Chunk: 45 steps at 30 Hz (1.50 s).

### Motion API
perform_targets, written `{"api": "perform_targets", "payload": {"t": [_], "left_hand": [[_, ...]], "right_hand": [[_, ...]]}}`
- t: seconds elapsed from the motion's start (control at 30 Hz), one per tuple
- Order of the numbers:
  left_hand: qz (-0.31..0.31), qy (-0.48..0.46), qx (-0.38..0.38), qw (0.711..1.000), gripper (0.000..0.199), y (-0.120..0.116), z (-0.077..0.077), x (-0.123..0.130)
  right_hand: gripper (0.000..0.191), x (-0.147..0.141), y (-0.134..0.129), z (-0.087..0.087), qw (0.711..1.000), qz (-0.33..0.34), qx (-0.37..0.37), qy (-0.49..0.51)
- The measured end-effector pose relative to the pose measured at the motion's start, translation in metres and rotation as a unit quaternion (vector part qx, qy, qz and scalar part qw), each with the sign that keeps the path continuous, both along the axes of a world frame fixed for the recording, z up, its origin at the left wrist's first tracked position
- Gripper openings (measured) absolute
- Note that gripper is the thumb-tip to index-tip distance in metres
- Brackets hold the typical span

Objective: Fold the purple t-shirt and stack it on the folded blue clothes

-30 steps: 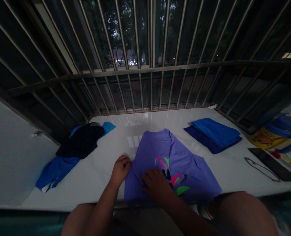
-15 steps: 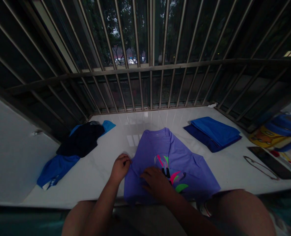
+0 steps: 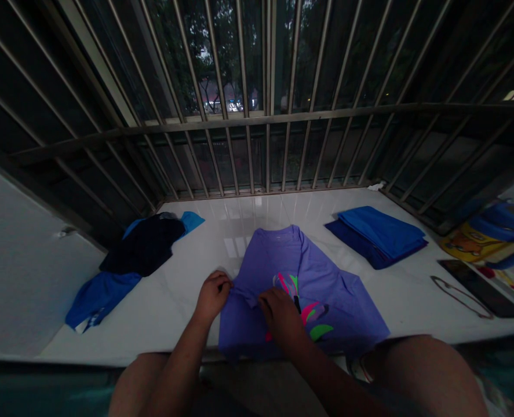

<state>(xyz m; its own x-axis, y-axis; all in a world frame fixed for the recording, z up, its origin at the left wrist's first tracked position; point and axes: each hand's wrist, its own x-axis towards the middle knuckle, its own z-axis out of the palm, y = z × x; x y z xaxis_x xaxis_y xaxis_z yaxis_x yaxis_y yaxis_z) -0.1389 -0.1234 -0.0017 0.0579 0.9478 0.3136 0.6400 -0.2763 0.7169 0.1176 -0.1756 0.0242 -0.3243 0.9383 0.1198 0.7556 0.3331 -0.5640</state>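
A purple T-shirt (image 3: 313,272) with a pink, green and black print lies flat on the white tiled ledge (image 3: 248,223), neck toward the window bars. My left hand (image 3: 213,296) pinches the shirt's left edge near the sleeve. My right hand (image 3: 280,315) presses down on the middle of the shirt, partly covering the print, its fingers bunching a small fold of cloth. Both forearms reach in from the bottom of the view.
A pile of dark and blue clothes (image 3: 130,255) lies at the left. A folded blue stack (image 3: 378,234) sits at the right. Farther right are a phone (image 3: 482,288), a thin cord (image 3: 456,295) and a yellow-and-blue item (image 3: 487,240). Metal window bars (image 3: 265,116) close the back.
My right hand has slid up and slightly right across the shirt, gathering a fold near the print. My left hand has stayed on the left edge.
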Motion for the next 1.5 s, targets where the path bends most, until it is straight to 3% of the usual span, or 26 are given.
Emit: {"api": "perform_targets", "payload": {"t": [0.17, 0.33, 0.47, 0.53, 0.7, 0.8, 0.93, 1.07, 1.27, 1.4, 1.5], "left_hand": [[-0.022, -0.01, 0.008, 1.0, 0.024, -0.001, 0.001, -0.001], [-0.022, -0.016, -0.001, 1.0, 0.024, -0.001, 0.004, -0.001], [-0.032, -0.02, 0.003, 0.999, 0.025, -0.001, 0.004, -0.003], [-0.031, -0.019, 0.001, 0.999, 0.025, -0.001, 0.002, -0.003], [-0.031, -0.019, 0.002, 0.999, 0.027, -0.001, -0.001, -0.004], [-0.058, -0.015, 0.009, 0.998, 0.025, -0.002, 0.002, -0.004], [-0.097, -0.018, 0.0, 0.995, 0.015, -0.004, 0.008, -0.004], [-0.108, -0.015, -0.004, 0.994, 0.024, -0.004, 0.009, -0.005], [-0.096, -0.013, 0.001, 0.995, 0.021, -0.003, 0.003, -0.006], [-0.087, -0.026, 0.013, 0.996, 0.025, -0.003, 0.0, -0.006], [-0.073, -0.035, 0.011, 0.997, 0.029, -0.002, -0.002, -0.006]], "right_hand": [[0.021, 0.004, -0.001, 0.009, 0.999, -0.019, -0.037, -0.013], [0.024, -0.001, -0.018, 0.023, 0.991, 0.104, -0.051, -0.074], [0.025, -0.015, -0.037, 0.023, 0.977, 0.172, -0.05, -0.115], [0.025, -0.02, -0.044, 0.021, 0.981, 0.151, -0.059, -0.111], [0.065, -0.023, -0.047, 0.023, 0.983, 0.073, -0.112, -0.126], [0.073, -0.018, -0.045, 0.023, 0.984, 0.068, -0.127, -0.103], [0.075, -0.012, -0.044, 0.016, 0.987, 0.067, -0.143, 0.002], [0.084, -0.015, -0.04, 0.003, 0.98, 0.045, -0.152, 0.122], [0.079, -0.021, -0.031, -0.007, 0.954, -0.01, -0.222, 0.2], [0.071, -0.015, -0.037, -0.003, 0.949, 0.019, -0.202, 0.239], [0.059, -0.007, -0.045, 0.002, 0.957, 0.063, -0.182, 0.215]]}}
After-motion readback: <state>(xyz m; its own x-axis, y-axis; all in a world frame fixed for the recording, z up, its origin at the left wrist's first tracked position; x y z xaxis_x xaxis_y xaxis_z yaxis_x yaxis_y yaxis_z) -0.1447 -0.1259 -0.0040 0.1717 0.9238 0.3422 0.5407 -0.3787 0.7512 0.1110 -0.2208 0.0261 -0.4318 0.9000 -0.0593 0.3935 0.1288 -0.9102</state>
